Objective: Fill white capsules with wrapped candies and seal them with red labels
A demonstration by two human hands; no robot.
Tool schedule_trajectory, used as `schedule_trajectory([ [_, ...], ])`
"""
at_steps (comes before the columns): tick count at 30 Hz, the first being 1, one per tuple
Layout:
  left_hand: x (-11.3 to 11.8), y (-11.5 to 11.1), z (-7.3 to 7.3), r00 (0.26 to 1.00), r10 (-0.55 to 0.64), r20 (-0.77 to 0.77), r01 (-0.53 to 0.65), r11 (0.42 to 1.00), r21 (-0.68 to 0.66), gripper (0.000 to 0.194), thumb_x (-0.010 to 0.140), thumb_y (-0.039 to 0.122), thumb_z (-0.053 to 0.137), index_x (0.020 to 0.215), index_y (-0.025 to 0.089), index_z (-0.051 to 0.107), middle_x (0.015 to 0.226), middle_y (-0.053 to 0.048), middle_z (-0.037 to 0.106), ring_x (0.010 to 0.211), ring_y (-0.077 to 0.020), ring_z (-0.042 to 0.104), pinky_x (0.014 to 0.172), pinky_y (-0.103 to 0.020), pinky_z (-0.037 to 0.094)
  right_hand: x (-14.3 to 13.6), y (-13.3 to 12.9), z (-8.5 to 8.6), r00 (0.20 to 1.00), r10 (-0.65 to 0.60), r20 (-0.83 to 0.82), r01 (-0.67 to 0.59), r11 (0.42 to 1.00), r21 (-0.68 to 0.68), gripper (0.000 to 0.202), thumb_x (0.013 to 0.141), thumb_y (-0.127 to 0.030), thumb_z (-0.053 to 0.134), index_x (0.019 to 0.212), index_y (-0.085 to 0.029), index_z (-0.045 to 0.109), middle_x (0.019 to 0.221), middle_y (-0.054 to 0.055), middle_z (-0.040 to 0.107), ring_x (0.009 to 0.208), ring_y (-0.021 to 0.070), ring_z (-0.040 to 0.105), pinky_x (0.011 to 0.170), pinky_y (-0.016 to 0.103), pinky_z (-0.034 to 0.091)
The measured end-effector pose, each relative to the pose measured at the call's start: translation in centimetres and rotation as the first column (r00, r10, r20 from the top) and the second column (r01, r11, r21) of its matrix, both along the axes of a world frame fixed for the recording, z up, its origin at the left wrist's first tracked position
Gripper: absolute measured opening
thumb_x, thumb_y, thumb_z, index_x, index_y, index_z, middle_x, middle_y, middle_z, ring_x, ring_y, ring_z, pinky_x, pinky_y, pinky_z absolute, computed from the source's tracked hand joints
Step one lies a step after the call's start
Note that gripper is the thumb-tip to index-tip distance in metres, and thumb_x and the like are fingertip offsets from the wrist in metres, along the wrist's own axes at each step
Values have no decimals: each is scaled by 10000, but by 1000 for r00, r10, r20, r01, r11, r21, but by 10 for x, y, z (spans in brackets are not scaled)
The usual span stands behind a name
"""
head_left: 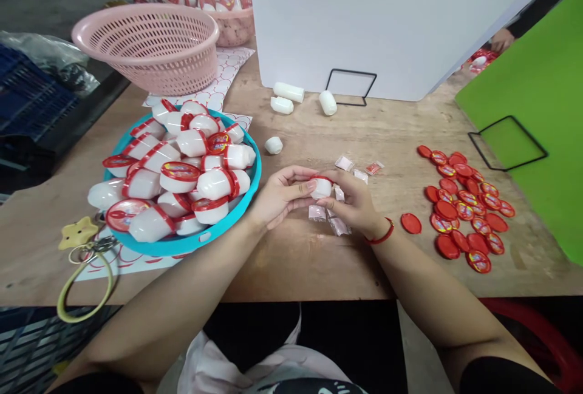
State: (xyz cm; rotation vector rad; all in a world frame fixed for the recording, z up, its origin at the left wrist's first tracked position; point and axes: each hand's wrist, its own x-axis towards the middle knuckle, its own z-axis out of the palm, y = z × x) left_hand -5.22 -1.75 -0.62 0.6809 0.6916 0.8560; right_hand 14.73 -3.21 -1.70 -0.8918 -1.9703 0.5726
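Observation:
Both of my hands hold one small white cup with a red rim [321, 187] above the middle of the table. My left hand [285, 195] grips its left side, thumb on the cup. My right hand [353, 200] wraps round it from the right, wearing a red cord at the wrist. Several small clear packets [339, 226] lie beneath and behind my hands, along with a red packet [374, 167]. A turquoise basin [254, 184] heaped with white cups with red lids stands at the left. Several red lids [464, 209] are scattered at the right.
White cups [288, 91] lie behind my hands. A white panel [364, 17] and a green panel [537, 108] stand with wire supports. Pink baskets [182, 72] are back left. A keyring strap [109, 285] lies front left. Another person's hand [502, 40] shows beyond the panels.

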Motion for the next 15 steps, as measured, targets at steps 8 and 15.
schedule_trajectory([
  [8, 1, -1, -1, 998, 42, -50, -38, 996, 77, 285, 699, 232, 872, 935, 160, 728, 939, -47, 761, 894, -190, 743, 750, -301, 643, -3, 0, 0, 998, -37, 56, 36, 999, 10, 365, 909, -498, 688, 1163, -237, 663, 885, 35, 674, 778, 196, 610, 728, 359, 514],
  [15, 3, -2, -1, 993, 59, -98, -52, 996, 72, 285, 683, 261, 876, 887, 160, 704, 881, -28, 741, 814, -170, 735, 694, -282, 637, -5, 0, 2, 998, -10, 60, 10, 1000, 8, 292, 923, -475, 676, 1079, -228, 674, 819, 19, 651, 722, 174, 592, 690, 331, 503],
])
